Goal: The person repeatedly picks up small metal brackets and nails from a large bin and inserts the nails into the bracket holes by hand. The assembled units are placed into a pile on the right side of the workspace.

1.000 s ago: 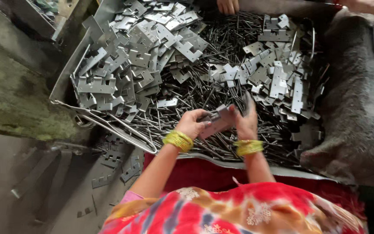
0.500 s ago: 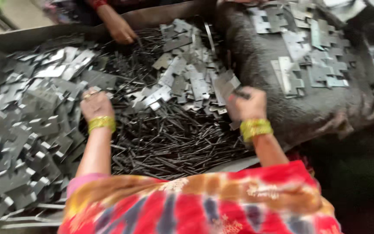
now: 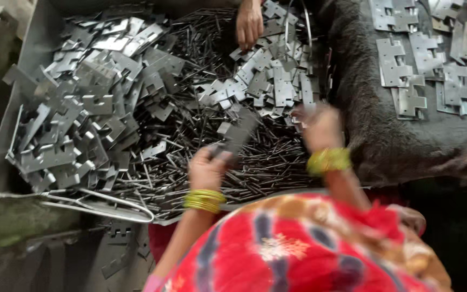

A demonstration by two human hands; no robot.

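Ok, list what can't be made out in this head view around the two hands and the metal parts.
- Right hand: motion blur smears the fingers; whether it holds anything cannot be told.
- Flat grey metal hinge leaf in the left hand: blurred, so its cut-outs are unclear.
- Thin dark metal pins: too small and tangled to count.
- Another person's hand: cut off by the top edge.
- Dark grey cloth sack: contents hidden beneath it.

no packages, no labels, no signs, no screens here. only loose metal bits in tray, nothing wrapped, nothing boxed.
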